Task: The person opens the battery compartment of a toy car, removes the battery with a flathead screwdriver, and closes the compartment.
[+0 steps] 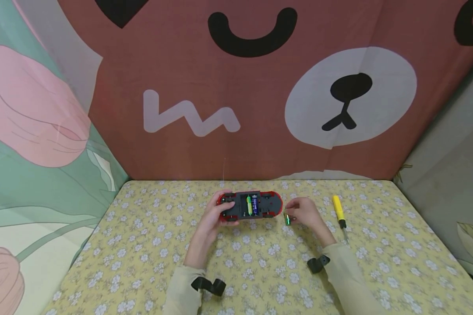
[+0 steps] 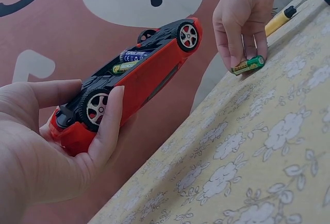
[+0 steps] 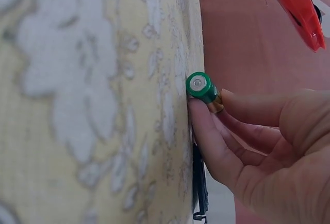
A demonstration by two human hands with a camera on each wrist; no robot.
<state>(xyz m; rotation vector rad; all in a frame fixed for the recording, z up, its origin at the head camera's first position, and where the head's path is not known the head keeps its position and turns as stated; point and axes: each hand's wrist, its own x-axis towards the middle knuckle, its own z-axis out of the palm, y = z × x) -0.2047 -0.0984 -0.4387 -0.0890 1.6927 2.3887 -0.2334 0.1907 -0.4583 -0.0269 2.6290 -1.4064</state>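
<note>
A red toy car (image 1: 249, 205) (image 2: 135, 74) lies upside down, its dark underside up and its battery bay open with two batteries (image 1: 252, 204) (image 2: 130, 61) inside. My left hand (image 1: 214, 215) (image 2: 77, 126) grips the car's front end, fingers curled round it by a wheel. Just right of the car, my right hand (image 1: 304, 213) (image 3: 247, 136) pinches a green battery (image 1: 287, 219) (image 2: 248, 64) (image 3: 202, 89) against the flowered cloth. The car's nose (image 3: 301, 2) shows at the top of the right wrist view.
A yellow-handled screwdriver (image 1: 340, 211) (image 2: 284, 15) lies on the yellow flowered tablecloth (image 1: 150, 245) to the right of my right hand. A red cartoon-face cloth (image 1: 260, 87) hangs behind the table, with patterned fabric at both sides.
</note>
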